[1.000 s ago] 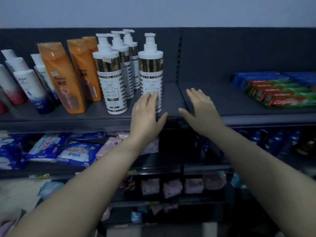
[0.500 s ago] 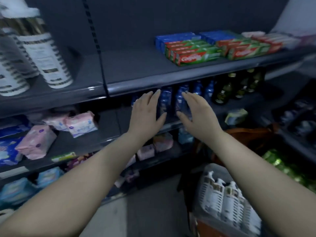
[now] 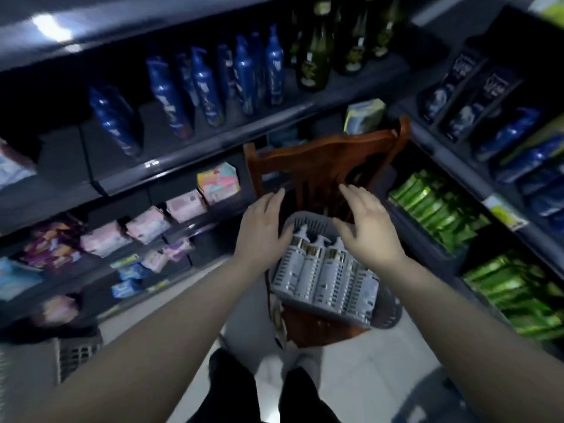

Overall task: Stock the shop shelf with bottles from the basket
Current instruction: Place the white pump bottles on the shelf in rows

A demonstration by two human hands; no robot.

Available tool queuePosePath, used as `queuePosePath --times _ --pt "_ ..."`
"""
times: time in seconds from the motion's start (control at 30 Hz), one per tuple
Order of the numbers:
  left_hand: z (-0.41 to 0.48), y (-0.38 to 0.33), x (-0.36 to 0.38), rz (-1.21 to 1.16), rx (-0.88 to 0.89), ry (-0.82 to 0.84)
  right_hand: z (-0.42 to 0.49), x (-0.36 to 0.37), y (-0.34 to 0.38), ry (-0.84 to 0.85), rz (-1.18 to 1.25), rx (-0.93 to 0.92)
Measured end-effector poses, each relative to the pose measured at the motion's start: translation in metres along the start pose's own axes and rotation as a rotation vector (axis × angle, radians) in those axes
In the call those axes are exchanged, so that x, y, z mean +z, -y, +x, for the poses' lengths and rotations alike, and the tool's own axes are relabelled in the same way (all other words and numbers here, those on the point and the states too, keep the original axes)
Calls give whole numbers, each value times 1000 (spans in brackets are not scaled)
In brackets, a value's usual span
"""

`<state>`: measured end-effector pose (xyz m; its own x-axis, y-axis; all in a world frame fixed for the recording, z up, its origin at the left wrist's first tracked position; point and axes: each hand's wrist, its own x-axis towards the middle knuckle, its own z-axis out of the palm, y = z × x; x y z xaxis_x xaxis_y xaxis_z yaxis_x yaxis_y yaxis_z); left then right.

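A grey slatted basket point(image 3: 348, 309) sits on the seat of a wooden chair point(image 3: 323, 161). Several white pump bottles point(image 3: 328, 270) with gold bands lie side by side in it. My left hand point(image 3: 262, 228) hovers over the basket's left rim with fingers straight and holds nothing. My right hand point(image 3: 367, 228) hovers over the pump ends of the bottles, fingers spread, also empty. The shelf with the stocked white bottles is out of view.
Dark shelves wrap around the chair: blue bottles point(image 3: 201, 87) and dark glass bottles point(image 3: 314, 53) above, pink and blue packets point(image 3: 146, 224) lower left, green packs point(image 3: 436, 209) right. Another grey basket point(image 3: 77, 355) stands on the floor at left. My feet point(image 3: 262, 389) stand on pale tiles.
The view has swung from the upper shelf down and right to the chair. Both empty hands have dropped from the shelf edge to just above the basket of bottles.
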<state>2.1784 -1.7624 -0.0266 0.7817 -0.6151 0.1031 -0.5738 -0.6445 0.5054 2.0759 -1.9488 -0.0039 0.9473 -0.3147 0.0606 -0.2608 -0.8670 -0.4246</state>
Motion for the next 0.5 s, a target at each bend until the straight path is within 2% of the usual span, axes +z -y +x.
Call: queuePosePath --times 0.5 --pt "-18 25 223 -101 -141 515 -97 147 -163 75 109 486"
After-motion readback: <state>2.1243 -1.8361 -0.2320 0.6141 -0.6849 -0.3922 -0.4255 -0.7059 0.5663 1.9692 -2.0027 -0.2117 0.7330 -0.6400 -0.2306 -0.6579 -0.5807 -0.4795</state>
